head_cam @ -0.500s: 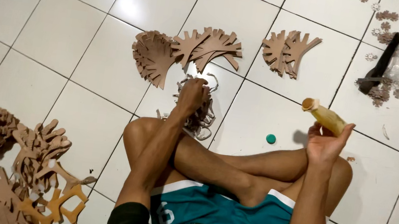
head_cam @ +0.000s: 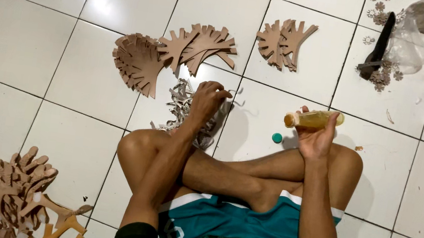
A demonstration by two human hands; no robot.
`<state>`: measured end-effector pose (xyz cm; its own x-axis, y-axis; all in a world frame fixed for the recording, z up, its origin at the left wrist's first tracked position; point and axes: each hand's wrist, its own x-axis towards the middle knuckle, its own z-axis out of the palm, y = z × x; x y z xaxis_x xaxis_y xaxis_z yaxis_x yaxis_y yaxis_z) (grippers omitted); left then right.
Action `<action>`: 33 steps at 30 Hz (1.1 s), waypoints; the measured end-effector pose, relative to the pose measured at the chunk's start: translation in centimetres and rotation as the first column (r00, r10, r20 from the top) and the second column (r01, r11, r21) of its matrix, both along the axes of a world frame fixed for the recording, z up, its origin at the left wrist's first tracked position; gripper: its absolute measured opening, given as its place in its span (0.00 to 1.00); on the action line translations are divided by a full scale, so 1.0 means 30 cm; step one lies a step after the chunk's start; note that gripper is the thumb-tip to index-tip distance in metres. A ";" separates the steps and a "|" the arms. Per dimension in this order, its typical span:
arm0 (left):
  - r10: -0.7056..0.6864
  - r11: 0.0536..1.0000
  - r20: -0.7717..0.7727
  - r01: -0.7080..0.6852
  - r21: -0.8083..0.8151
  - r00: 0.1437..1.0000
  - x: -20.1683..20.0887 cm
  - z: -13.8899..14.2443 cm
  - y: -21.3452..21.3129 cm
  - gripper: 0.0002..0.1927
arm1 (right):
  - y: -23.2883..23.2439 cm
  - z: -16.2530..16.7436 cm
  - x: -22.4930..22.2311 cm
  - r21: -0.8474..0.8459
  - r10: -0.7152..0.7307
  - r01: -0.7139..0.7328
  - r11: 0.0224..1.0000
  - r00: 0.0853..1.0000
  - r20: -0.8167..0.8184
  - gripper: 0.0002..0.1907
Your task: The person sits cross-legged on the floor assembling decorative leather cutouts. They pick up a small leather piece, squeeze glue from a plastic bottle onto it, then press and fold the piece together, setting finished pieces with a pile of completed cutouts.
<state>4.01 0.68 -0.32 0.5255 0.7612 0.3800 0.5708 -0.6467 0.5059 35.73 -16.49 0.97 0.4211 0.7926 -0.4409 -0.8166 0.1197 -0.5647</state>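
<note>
1. While the right hand (head_cam: 316,140) is wrapping its fingers around the small clear bottle of amber glue (head_cam: 314,119), the bottle is now lying almost level, uncapped nozzle pointing toward the left hand, where half a second ago it was slanting more steeply.
2. Left hand (head_cam: 208,100) is pressing its fingertips together on the tangle of pale grey cardboard offcuts (head_cam: 183,106), much as before (what exactly it is pinching is unclear).
3. Just below the bottle's nozzle, the little teal round cap (head_cam: 277,137) is sitting on the white tiled floor (head_cam: 22,40).
4. Beyond the left hand's pinch, brown tree-shaped cardboard cutouts (head_cam: 177,52) are crowding the way; bare tile is lying open between the two hands.
</note>
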 end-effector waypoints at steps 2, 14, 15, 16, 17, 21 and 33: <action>0.027 0.994 0.107 -0.016 -0.105 0.994 0.040 -0.027 -0.013 0.07 | -0.010 -0.007 0.021 0.011 0.052 -0.053 0.999 0.999 0.014 0.35; 0.416 0.525 0.425 0.169 -0.834 0.804 0.231 0.124 -0.298 0.17 | -0.133 0.020 0.134 0.116 0.119 -0.116 0.986 0.993 -0.022 0.26; 0.430 0.509 0.408 0.157 -0.846 0.806 0.244 0.137 -0.324 0.18 | -0.147 0.040 0.133 0.106 0.120 -0.117 0.987 0.993 -0.020 0.27; 0.445 0.492 0.390 0.143 -0.859 0.806 0.254 0.147 -0.352 0.18 | -0.161 0.061 0.133 0.095 0.123 -0.120 0.988 0.992 -0.018 0.27; 0.461 0.476 0.371 0.128 -0.870 0.806 0.265 0.155 -0.373 0.19 | -0.175 0.081 0.131 0.108 0.129 -0.129 0.986 0.992 0.006 0.26; 0.475 0.461 0.345 0.105 -0.881 0.810 0.295 0.158 -0.417 0.19 | -0.208 0.129 0.130 0.119 0.161 -0.169 0.978 0.984 0.074 0.24; 0.460 0.643 0.399 0.013 -0.766 0.793 0.363 0.284 -0.458 0.16 | -0.224 0.247 0.149 0.192 0.141 -0.166 0.967 0.980 0.137 0.18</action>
<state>14.90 -13.06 8.19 0.1953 0.9639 -0.1812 0.1367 0.1562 0.9782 40.20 -23.21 8.38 0.3273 0.9194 -0.2182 -0.7611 0.1197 -0.6374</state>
